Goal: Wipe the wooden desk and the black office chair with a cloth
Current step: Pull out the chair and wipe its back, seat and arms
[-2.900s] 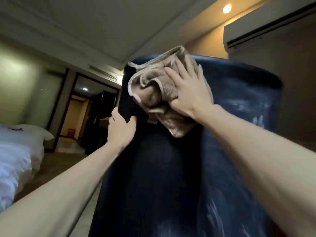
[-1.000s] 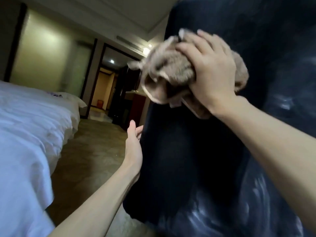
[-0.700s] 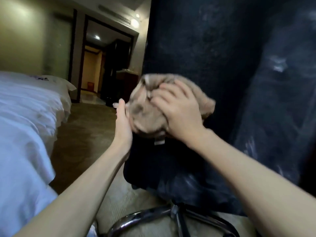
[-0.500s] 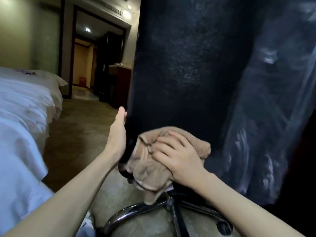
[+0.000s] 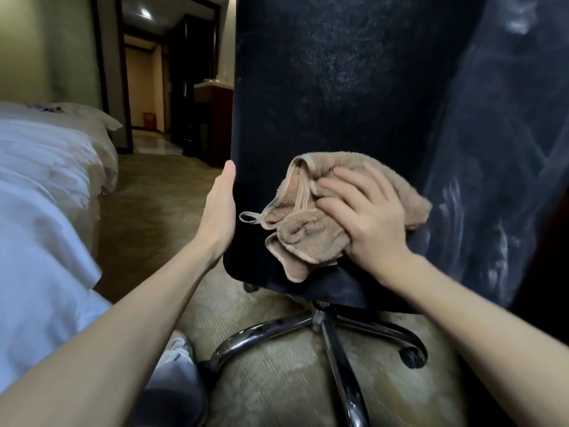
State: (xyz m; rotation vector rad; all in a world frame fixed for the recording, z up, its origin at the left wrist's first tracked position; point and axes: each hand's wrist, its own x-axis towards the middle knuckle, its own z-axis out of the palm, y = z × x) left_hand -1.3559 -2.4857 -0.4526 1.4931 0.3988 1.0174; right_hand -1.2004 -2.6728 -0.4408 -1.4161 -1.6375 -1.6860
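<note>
We've got the right hand in the centre of the frame, fingers curled over a bunched tan cloth, grasping it and pressing it flat against the lower back of the black office chair. The cloth is fluffy terry, crumpled into folds, with a smooth ribbed hem and a small hanging loop poking out to its left. The left hand is released, fingers straight and together, its palm laid against the chair back's left edge. The chair's dark surface looks finely speckled, with pale smears at the right. Below it, a shiny chrome base fans out curved legs over beige carpet. A bed with white rumpled linen fills the left.
</note>
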